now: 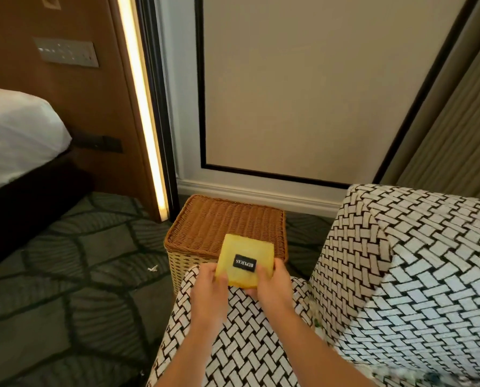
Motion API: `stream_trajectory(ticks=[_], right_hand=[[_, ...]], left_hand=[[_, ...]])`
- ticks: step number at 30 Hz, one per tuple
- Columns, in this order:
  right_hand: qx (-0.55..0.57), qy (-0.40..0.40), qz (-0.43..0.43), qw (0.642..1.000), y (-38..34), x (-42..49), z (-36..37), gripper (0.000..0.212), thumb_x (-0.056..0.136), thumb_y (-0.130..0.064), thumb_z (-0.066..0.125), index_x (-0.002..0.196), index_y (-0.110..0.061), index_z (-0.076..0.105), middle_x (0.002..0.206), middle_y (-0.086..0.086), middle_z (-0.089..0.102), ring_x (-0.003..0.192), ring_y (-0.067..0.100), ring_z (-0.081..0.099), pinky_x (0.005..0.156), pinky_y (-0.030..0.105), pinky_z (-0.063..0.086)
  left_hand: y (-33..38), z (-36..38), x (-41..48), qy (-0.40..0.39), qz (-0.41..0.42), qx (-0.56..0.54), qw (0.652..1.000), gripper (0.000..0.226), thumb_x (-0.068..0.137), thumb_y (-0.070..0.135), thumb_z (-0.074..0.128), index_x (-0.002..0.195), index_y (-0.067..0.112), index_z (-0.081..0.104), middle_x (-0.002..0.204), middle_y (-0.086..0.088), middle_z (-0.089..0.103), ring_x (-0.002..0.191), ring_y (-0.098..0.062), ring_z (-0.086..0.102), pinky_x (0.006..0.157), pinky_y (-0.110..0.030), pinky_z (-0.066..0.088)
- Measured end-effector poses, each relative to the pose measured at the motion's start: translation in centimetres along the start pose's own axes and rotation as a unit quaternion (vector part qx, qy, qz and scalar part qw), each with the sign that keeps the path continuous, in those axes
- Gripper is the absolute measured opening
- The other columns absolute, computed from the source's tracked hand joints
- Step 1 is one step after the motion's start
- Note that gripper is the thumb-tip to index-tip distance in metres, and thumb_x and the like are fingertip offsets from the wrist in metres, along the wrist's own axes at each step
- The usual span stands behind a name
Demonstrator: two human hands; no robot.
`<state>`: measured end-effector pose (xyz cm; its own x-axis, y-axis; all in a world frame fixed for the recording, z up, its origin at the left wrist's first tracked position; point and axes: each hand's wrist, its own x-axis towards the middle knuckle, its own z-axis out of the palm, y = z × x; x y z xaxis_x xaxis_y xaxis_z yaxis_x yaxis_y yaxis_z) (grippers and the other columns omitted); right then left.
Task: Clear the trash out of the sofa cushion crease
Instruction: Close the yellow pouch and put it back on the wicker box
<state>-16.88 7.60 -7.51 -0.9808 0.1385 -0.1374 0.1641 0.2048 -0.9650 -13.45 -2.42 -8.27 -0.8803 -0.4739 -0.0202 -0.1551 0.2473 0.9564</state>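
Note:
A yellow square packet (246, 259) with a small black label is held above the far end of the sofa seat (241, 331). My left hand (209, 286) grips its left edge and my right hand (272, 284) grips its right edge. The sofa has a black-and-white woven pattern. The crease (315, 317) between the seat cushion and the back cushion (400, 275) runs to the right of my hands, with small bits of pale and green debris in it.
A wicker basket (227, 219) with a flat woven lid stands on the floor just beyond the sofa end, against the wall. A small white scrap (152, 268) lies on the dark patterned carpet. A bed (18, 135) stands at the left.

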Motion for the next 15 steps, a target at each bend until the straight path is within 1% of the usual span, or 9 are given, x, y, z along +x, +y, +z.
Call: stream_trajectory(ticks=[2, 4, 6, 8, 10, 13, 15], right_hand=[[-0.032, 0.017, -0.040, 0.999, 0.5, 0.8, 0.4, 0.020, 0.097, -0.020, 0.043, 0.116, -0.013, 0.043, 0.101, 0.000, 0.056, 0.071, 0.013, 0.064, 0.044, 0.014, 0.048], [-0.065, 0.038, -0.069, 0.995, 0.7, 1.5, 0.7, 0.014, 0.097, -0.024, 0.041, 0.109, -0.017, 0.041, 0.093, -0.002, 0.056, 0.066, 0.014, 0.064, 0.044, 0.016, 0.049], [-0.111, 0.066, -0.097, 0.987, 1.0, 2.3, 1.2, 0.010, 0.097, -0.026, 0.040, 0.104, -0.017, 0.039, 0.089, 0.000, 0.055, 0.065, 0.009, 0.060, 0.047, 0.019, 0.050], [-0.159, 0.085, -0.118, 0.977, 0.9, 3.1, 1.4, 0.015, 0.097, -0.026, 0.040, 0.104, -0.013, 0.042, 0.086, -0.004, 0.051, 0.064, -0.001, 0.049, 0.048, 0.011, 0.039], [-0.181, 0.083, -0.121, 0.973, 1.0, 4.1, 1.6, 0.017, 0.098, -0.027, 0.039, 0.105, -0.012, 0.042, 0.085, -0.006, 0.047, 0.065, -0.002, 0.044, 0.049, 0.010, 0.033], [-0.215, 0.070, -0.115, 0.967, 1.0, 6.0, 2.3, 0.018, 0.098, -0.030, 0.037, 0.105, -0.014, 0.039, 0.082, -0.006, 0.046, 0.069, 0.007, 0.048, 0.054, 0.019, 0.039], [-0.216, 0.048, -0.107, 0.969, 1.2, 7.4, 2.6, 0.019, 0.098, -0.030, 0.038, 0.105, -0.014, 0.039, 0.085, -0.002, 0.050, 0.072, 0.010, 0.051, 0.056, 0.023, 0.042]], left_hand=[[-0.5, 0.8, 0.2, 0.023, 0.045, 0.035, 0.998, 0.009, 0.095, 0.017, 0.048, 0.100, 0.023, 0.051, 0.083, 0.008, 0.060, 0.070, -0.007, 0.057, 0.057, -0.018, 0.044], [-0.6, 1.5, 0.9, 0.031, 0.067, 0.040, 0.996, 0.011, 0.095, 0.016, 0.048, 0.099, 0.025, 0.050, 0.080, 0.008, 0.059, 0.066, -0.007, 0.056, 0.053, -0.017, 0.043], [-1.0, 2.1, 2.0, 0.027, 0.075, 0.039, 0.996, 0.009, 0.095, 0.017, 0.047, 0.097, 0.025, 0.050, 0.079, 0.007, 0.059, 0.062, -0.008, 0.054, 0.050, -0.017, 0.041], [-1.2, 2.4, 3.1, 0.024, 0.085, 0.056, 0.995, 0.008, 0.096, 0.019, 0.047, 0.098, 0.026, 0.050, 0.080, 0.007, 0.060, 0.064, -0.008, 0.055, 0.052, -0.018, 0.041], [-1.5, 2.9, 4.1, 0.030, 0.095, 0.088, 0.991, 0.007, 0.095, 0.023, 0.047, 0.099, 0.028, 0.050, 0.083, 0.009, 0.059, 0.068, -0.006, 0.055, 0.057, -0.021, 0.045], [-1.7, 3.4, 5.7, 0.059, 0.106, 0.152, 0.981, 0.006, 0.095, 0.031, 0.046, 0.099, 0.030, 0.049, 0.088, 0.012, 0.056, 0.074, -0.003, 0.054, 0.065, -0.025, 0.049], [-1.7, 3.6, 6.9, 0.065, 0.108, 0.179, 0.976, 0.009, 0.095, 0.031, 0.046, 0.102, 0.026, 0.050, 0.091, 0.011, 0.054, 0.076, -0.004, 0.053, 0.066, -0.023, 0.047]])
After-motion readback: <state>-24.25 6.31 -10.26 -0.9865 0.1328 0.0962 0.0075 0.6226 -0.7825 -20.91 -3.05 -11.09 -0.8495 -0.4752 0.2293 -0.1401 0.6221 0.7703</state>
